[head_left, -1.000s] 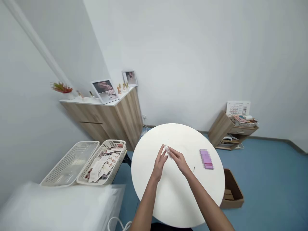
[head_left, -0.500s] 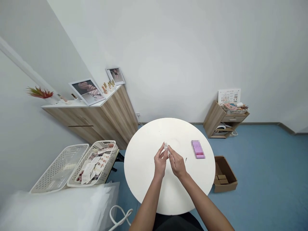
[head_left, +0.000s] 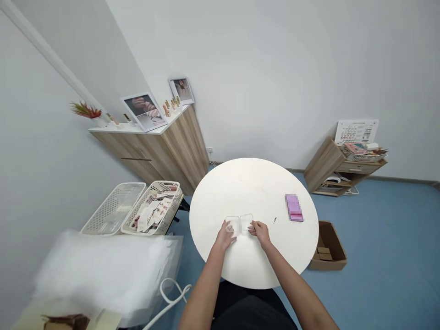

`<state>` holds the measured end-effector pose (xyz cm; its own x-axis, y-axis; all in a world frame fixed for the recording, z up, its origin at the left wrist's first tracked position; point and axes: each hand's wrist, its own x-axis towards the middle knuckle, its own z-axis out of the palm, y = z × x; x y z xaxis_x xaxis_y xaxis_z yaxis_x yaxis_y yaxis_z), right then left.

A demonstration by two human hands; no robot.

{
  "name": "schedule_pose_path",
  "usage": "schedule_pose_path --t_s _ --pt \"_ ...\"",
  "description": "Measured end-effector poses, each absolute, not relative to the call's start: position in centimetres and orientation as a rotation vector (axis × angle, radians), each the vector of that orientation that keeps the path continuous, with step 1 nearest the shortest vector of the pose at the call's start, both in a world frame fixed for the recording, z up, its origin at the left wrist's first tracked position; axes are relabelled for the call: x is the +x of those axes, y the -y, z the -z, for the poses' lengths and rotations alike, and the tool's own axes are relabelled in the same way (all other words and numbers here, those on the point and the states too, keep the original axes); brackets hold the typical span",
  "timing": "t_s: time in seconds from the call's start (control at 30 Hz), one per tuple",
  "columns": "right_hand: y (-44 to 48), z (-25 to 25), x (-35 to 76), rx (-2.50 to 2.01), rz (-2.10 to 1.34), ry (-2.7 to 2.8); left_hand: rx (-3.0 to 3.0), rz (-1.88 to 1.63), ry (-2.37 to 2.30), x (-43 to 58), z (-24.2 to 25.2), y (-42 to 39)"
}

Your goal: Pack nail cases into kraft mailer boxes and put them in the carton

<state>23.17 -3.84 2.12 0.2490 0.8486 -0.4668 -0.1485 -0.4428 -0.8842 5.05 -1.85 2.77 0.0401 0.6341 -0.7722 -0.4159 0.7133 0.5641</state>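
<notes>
Two small clear plastic trays [head_left: 233, 224] sit side by side, touching, on the round white surface [head_left: 254, 188], near its close edge. They are thin, square and see-through. The left hand [head_left: 225, 236] has its fingers [head_left: 228, 228] on the near edge of one tray, and the right hand [head_left: 260, 232] has its fingers [head_left: 252, 228] on the other. The fingers are close to each tray, but I cannot tell if they grip. A blurred pink block [head_left: 294, 207] and one tiny dark bit [head_left: 275, 220] lie to the right. Two white plastic baskets [head_left: 113, 208] stand to the left, and one holds paper packets [head_left: 151, 213]. A cardboard box [head_left: 330, 265] sits on the blue floor [head_left: 378, 256].
</notes>
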Motion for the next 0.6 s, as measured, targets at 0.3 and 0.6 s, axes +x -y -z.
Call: schedule_pose_path --t_s 0.3,0.6 --pt "3.5 3.9 21.1 -1.979 -0.87 1.178 0.414 -0.942 -1.531 -0.6 0.3 3.6" --pt "-4.4 -0.7 7.9 -1.669 -0.561 1.703 1.405 -1.359 -2.238 -17.7 -2.9 2.6"
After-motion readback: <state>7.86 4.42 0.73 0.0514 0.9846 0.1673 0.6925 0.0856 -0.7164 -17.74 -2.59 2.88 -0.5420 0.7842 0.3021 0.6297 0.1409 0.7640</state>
